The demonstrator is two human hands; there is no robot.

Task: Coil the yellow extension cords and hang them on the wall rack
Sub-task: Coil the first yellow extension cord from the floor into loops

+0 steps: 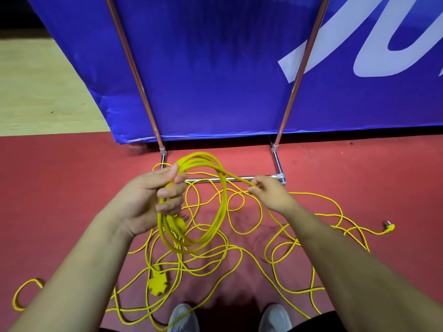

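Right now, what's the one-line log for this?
left hand: holds coil | right hand: pinches cord | rest: tangled on floor | plug: floor, right

Red floor (72, 188); blue banner (215, 68) on metal frame (278, 164).

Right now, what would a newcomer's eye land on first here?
The yellow coil held up at centre: the left hand grips its loops, the right hand pinches the cord running off it. Below, the rest sprawls tangled over the red floor, and a blue banner fills the top.
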